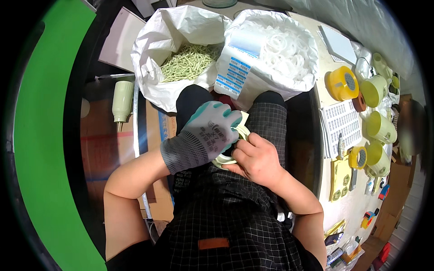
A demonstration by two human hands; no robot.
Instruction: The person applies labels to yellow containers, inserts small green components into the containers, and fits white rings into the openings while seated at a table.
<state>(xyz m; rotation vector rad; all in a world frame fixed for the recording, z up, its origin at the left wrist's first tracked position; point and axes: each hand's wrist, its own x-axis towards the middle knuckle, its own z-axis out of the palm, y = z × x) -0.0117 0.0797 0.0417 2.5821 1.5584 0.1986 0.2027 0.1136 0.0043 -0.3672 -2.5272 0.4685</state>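
Over my lap, both hands grip a pale green round plastic part (243, 132) with a ring-like rim. My left hand (212, 126), in a grey and teal work glove, is closed on its left side. Bare and curled, my right hand (256, 158) holds the opposite side, thumb near the lower rim. The two hands hide much of the part. Beyond my knees stand two white woven bags. In the left bag (147, 54) lie many short pale green sticks (190, 62); the right bag (298, 83) is full of translucent white rings (287, 49).
A blue-and-white label sheet (233, 72) hangs over the right bag's front. Along the right-hand table (327, 180) are tape rolls (343, 83), printed sheets (341, 126) and pale green cups (380, 127). On the left, a pale green bottle-shaped piece (122, 101) lies near cardboard.
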